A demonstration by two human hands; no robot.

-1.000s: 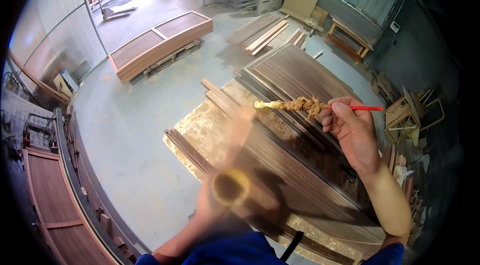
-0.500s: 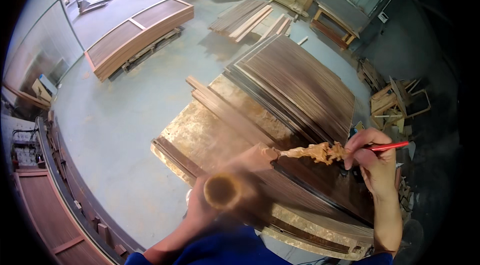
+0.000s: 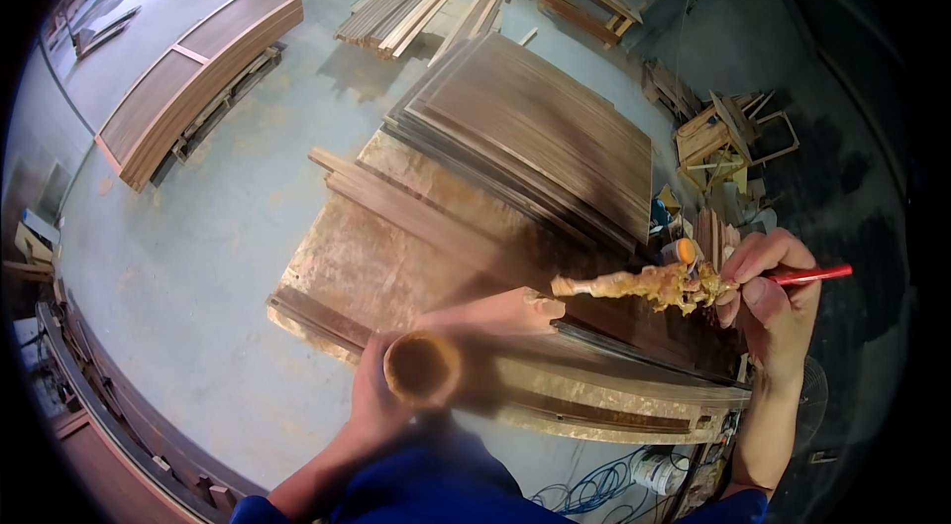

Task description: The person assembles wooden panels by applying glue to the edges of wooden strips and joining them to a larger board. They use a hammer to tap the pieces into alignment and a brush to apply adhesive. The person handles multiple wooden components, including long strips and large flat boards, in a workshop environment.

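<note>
In the lower middle my left hand (image 3: 374, 387) closes round a cylindrical cup (image 3: 424, 367), whose round mouth faces up and looks brown inside. A pinkish-brown length (image 3: 485, 314) stretches right from beside the cup; what it is I cannot tell. At the right my right hand (image 3: 773, 291) pinches a red-handled brush (image 3: 644, 286) between thumb and fingers. Lumpy yellow-brown stuff cakes its front part, and the red end sticks out past the hand. Its pale tip points left, close to the pinkish length's end. Touching or apart is unclear.
Below lies a stained work table (image 3: 337, 237) with wood strips (image 3: 396, 197) and a stack of dark panels (image 3: 535, 128). Framed panels (image 3: 198, 78) rest on a pallet at far left. Wood scraps (image 3: 713, 133) stand right; a white bucket (image 3: 659, 472) and blue hoses (image 3: 599, 484) are below.
The view has turned right, so the room and table shift left. My right hand and the brush have moved right. Both hands keep their holds.
</note>
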